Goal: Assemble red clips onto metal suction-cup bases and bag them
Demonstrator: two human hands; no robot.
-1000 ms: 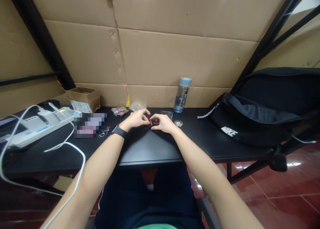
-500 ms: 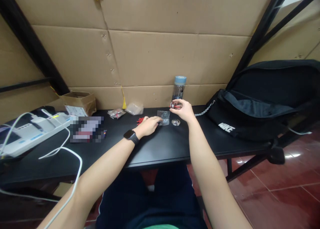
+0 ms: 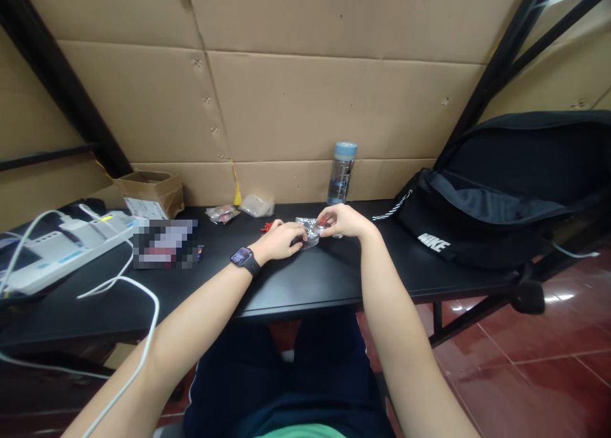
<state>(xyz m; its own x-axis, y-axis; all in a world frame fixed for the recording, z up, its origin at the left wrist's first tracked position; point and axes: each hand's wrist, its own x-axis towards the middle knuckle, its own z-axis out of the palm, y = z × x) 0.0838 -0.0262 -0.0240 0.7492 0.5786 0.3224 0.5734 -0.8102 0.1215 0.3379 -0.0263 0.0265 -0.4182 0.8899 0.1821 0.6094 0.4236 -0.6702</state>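
My left hand [image 3: 285, 239], with a dark watch on the wrist, has its fingers closed on the near left edge of a clear plastic bag [image 3: 311, 233]. At the bag's right side, my right hand [image 3: 344, 221] pinches a small clear round piece with red on it [image 3: 323, 224]. Red small parts [image 3: 267, 226] lie just beyond my left hand, partly hidden by it. Another clear round piece [image 3: 338, 235] is mostly covered by my right hand.
A bottle with a blue lid [image 3: 342, 174] stands behind my right hand. Plastic packets [image 3: 222, 214], an open cardboard box [image 3: 153, 193] and a white power strip [image 3: 71, 250] are at left. A black bag [image 3: 477, 215] lies at right.
My right hand has come down and left from in front of the bottle to the plastic bag, bringing the round piece. My left hand now grips the bag, which has tilted.
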